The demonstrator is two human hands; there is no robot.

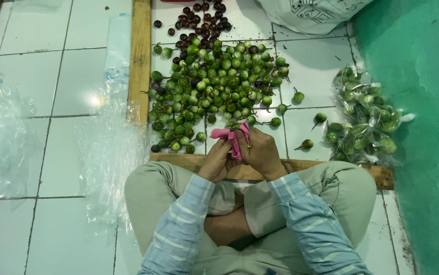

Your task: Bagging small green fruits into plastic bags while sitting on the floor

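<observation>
My left hand [217,161] and my right hand [261,153] meet in front of my crossed legs, both gripping a strip of pink plastic [232,136] that sticks up between the fingers. Just beyond them lies a big pile of small round green eggplants [214,86] on the white tiled floor, with a smaller patch of dark purple ones [201,23] at its far end. A few loose green eggplants [320,118] lie to the right of the pile.
Filled clear bags of green eggplants [364,119] rest by the green wall [423,127] at right. Empty clear plastic bags [108,147] lie on the floor at left. Wooden planks [140,61] border the pile. A white sack [313,12] sits at the top.
</observation>
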